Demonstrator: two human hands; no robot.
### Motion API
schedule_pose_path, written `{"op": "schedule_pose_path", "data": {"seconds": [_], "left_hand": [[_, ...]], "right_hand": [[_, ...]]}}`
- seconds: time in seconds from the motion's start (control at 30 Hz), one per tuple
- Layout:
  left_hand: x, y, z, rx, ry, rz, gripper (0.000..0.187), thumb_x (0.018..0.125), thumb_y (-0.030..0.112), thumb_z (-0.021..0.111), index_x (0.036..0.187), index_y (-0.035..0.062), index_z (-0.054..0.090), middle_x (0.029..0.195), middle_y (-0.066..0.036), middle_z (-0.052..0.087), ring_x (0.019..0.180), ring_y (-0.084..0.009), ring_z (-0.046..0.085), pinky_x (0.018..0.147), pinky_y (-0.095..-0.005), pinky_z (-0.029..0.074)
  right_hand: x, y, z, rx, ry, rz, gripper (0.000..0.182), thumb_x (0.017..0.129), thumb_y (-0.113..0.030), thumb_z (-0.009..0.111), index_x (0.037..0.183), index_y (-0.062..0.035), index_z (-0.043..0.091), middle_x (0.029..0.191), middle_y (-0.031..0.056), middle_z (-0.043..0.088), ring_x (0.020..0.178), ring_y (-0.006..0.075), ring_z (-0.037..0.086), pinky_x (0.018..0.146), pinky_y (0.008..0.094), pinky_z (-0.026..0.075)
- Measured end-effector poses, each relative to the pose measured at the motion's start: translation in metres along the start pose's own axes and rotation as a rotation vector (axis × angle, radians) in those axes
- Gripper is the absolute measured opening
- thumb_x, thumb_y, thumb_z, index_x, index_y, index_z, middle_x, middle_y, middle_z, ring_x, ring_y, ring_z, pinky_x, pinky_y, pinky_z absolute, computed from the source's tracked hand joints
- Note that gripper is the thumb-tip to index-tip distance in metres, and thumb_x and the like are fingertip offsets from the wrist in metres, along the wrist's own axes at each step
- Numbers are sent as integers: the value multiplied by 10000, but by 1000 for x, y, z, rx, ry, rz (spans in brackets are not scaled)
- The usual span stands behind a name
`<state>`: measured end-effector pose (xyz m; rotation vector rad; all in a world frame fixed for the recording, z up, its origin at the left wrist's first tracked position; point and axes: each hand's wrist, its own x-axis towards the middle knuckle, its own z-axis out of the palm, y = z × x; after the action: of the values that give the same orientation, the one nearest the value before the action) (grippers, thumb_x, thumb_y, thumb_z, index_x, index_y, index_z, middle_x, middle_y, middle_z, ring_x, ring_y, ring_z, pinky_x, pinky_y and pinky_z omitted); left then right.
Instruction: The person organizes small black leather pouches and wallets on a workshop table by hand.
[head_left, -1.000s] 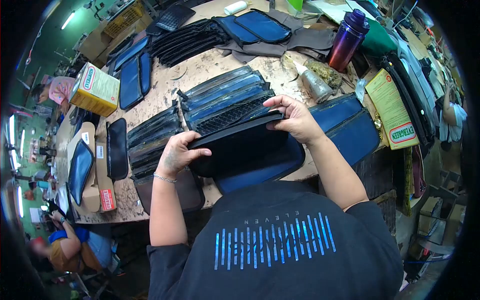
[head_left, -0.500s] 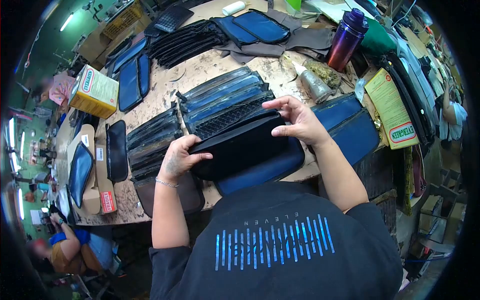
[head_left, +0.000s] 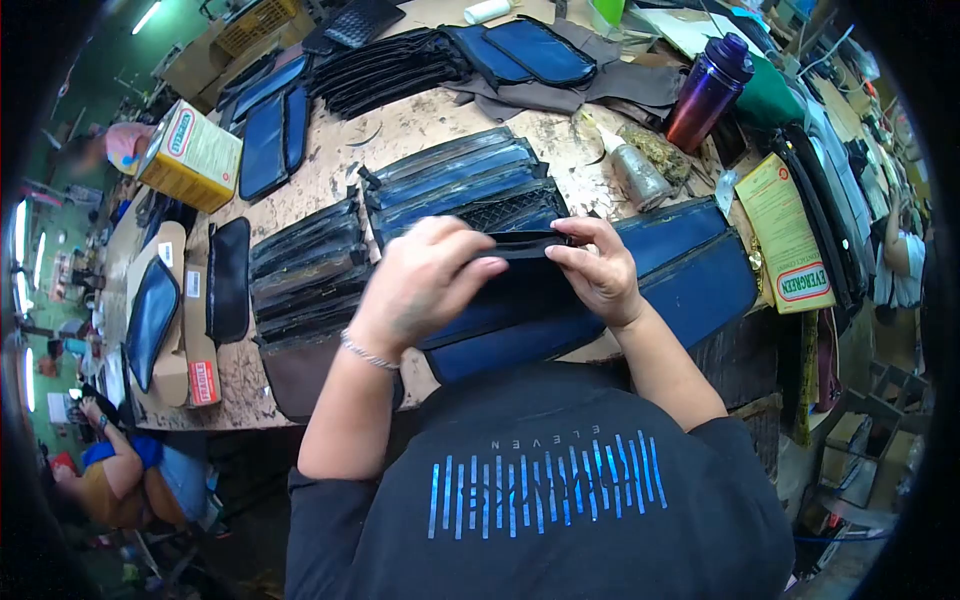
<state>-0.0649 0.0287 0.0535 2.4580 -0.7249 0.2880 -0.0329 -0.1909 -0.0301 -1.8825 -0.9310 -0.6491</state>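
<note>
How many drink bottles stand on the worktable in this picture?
1: a purple bottle stands at the far right of the table, beyond the right hand. Others may be hidden behind the clutter.

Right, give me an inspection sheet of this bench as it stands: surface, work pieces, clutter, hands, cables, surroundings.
Surface: worn, stained worktable, mostly covered.
Job's things: black pouch held at its top edge over a blue panel; rows of dark pieces lie overlapped behind it.
Clutter: purple bottle, yellow box, yellow packet, small bottle.
Grippers: left hand and right hand both pinch the pouch's edge.
Cables: nothing seen clearly.
Surroundings: another person lower left; strip lights on a green wall.
</note>
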Motion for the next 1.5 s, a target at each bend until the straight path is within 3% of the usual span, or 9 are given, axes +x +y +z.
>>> {"op": "schedule_pose_path", "data": {"seconds": [0.17,0.23,0.33,0.63,0.77,0.87,1.23,1.33,1.5], "left_hand": [[26,3,33,72,-152,-55,220,805,236,569,843,24,612,785,-134,596,785,-271,574,695,-339,447],[34,2,33,-238,-310,-204,222,805,229,569,836,13,613,778,-143,600,758,-286,581,671,-337,451],[38,2,39,-312,-313,-258,232,804,227,568,832,2,618,739,-148,606,685,-279,585,636,-330,452],[40,10,42,-443,-287,-337,180,779,161,589,812,-14,609,696,-130,595,633,-230,566,626,-304,443],[27,8,57,-370,-51,-81,101,752,87,600,812,20,553,769,-100,532,752,-245,538,678,-310,419],[16,1,72,93,235,203,178,711,57,620,858,83,524,810,-58,509,725,-231,517,638,-325,381],[8,-15,108,219,514,311,277,681,79,628,926,125,507,841,-5,505,756,-185,525,678,-312,356],[9,-15,105,253,498,304,276,688,91,634,930,129,507,879,-17,512,816,-190,520,706,-323,358],[15,-9,78,-3,291,-48,347,792,307,583,1064,108,499,1043,-54,540,989,-230,498,805,-367,371]], "right_hand": [[0,-2,0,17,64,-20,341,624,108,642,909,-65,567,993,114,545,857,255,590,690,291,481],[-7,1,7,57,112,31,387,639,121,639,960,-58,519,1014,117,529,888,250,592,716,292,482],[-17,4,14,557,184,317,580,678,153,621,1120,-74,321,1120,124,449,1029,221,552,821,298,475],[-11,-2,4,523,100,437,560,705,104,638,1164,-56,360,1076,103,492,955,182,557,851,282,454],[-9,-1,-7,577,4,630,435,735,66,630,1126,-3,453,1032,83,531,912,128,545,824,248,461],[-2,-9,-8,808,-11,877,259,766,43,614,1019,20,561,953,50,578,844,84,554,762,215,468],[-1,-12,-2,703,28,793,338,731,-122,711,1020,0,585,762,-30,531,649,49,446,574,168,379],[8,-18,-7,274,-82,524,215,760,-138,668,919,-6,609,737,46,545,654,108,492,600,231,414],[6,-15,-6,163,-50,437,154,777,-80,634,891,15,594,782,66,546,704,129,510,641,229,408]]}}
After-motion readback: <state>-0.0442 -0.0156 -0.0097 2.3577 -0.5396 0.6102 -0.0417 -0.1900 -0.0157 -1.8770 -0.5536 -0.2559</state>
